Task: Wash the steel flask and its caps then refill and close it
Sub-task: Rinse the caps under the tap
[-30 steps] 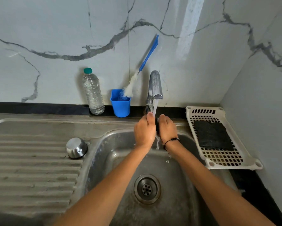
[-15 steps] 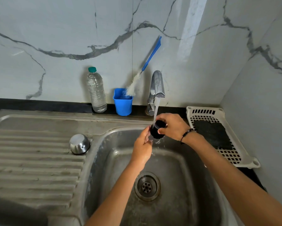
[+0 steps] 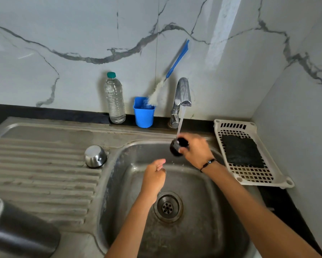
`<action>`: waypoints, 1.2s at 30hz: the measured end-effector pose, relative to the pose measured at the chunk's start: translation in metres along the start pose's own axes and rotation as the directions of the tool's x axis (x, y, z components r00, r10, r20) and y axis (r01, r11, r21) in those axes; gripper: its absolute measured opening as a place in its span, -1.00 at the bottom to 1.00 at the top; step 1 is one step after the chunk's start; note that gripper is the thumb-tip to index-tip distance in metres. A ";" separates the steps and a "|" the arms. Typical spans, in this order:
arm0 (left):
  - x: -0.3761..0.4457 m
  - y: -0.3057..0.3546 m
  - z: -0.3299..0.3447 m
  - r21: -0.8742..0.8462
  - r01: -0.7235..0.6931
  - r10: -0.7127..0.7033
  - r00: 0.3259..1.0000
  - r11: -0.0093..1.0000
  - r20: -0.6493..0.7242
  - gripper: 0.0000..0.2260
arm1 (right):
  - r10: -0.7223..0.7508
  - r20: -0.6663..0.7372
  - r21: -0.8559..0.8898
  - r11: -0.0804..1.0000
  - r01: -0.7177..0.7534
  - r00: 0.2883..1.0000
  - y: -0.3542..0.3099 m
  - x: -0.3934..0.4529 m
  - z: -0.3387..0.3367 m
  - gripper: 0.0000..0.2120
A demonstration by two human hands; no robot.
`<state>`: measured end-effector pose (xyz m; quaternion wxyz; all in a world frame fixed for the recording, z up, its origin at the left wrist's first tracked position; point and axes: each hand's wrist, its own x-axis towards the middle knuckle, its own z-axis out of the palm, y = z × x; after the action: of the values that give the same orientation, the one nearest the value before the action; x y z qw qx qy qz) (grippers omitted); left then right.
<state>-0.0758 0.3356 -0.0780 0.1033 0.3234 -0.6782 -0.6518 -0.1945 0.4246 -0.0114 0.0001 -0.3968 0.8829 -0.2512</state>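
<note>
My right hand [image 3: 195,148] grips a small black inner cap [image 3: 177,147] under the running water from the steel tap [image 3: 183,92], above the back of the sink basin [image 3: 221,192]. My left hand [image 3: 154,175] hangs lower over the basin, fingers loosely curled, holding nothing. The steel outer cap [image 3: 95,156] sits upside down on the ribbed drainboard [image 3: 39,174]. The steel flask [image 3: 17,231] lies at the bottom left corner, partly cut off by the frame.
A clear plastic water bottle [image 3: 115,99] and a blue cup [image 3: 143,113] with a bottle brush [image 3: 172,68] stand against the marble wall. A white perforated tray [image 3: 249,174] with a dark scrub pad [image 3: 242,150] lies right of the sink. The drain [image 3: 168,207] is central.
My left hand let go of the black cap and dropped lower into the basin. My right hand keeps the cap under the stream. The view tilted down, bringing the flask into sight.
</note>
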 end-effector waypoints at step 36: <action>-0.004 0.000 -0.003 -0.036 0.048 -0.051 0.996 0.998 -0.068 -0.66 | -0.035 -0.081 0.012 0.999 0.036 0.996 0.008 -0.019 0.036 -0.60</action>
<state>-0.0712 0.3348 -0.0763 0.1162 0.3607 -0.6545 -0.6542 -0.1794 0.4265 -0.0498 -0.0373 -0.4018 0.8734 -0.2727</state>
